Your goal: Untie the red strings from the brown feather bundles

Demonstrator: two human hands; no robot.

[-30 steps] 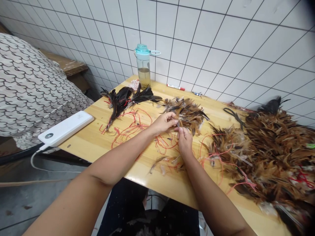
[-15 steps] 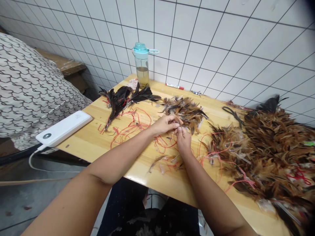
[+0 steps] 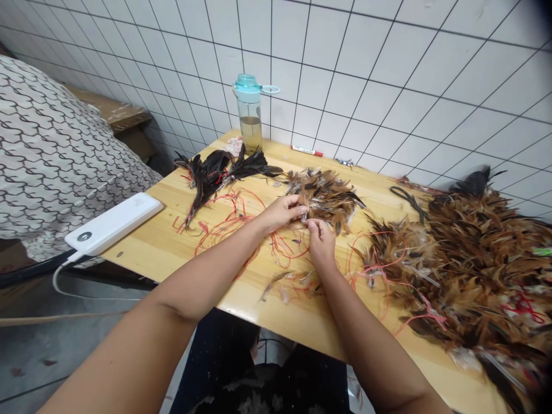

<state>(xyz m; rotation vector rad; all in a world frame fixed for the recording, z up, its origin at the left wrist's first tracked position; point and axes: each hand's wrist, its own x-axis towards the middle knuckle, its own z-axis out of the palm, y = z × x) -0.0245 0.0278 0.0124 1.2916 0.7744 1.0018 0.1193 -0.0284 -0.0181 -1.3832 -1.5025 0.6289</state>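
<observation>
My left hand (image 3: 282, 211) and my right hand (image 3: 319, 240) meet over the middle of the wooden table (image 3: 164, 241), both pinched on a small brown feather (image 3: 305, 215) at the near edge of a small pile of brown feathers (image 3: 325, 192). Tangled red threads (image 3: 233, 221) lie under and around both hands. A few loose feathers (image 3: 288, 284) rest near the table's front edge.
A big heap of brown feathers (image 3: 474, 264) covers the right side. A bunch of black feathers (image 3: 215, 172), a water bottle (image 3: 251, 112) and a red marker (image 3: 307, 151) lie toward the tiled wall. Black scissors (image 3: 409, 201) and a white power bank (image 3: 112, 224) are also on the table.
Both hands have shifted slightly farther away, toward the small brown pile, still pinching the feather between them. The view moved a little.
</observation>
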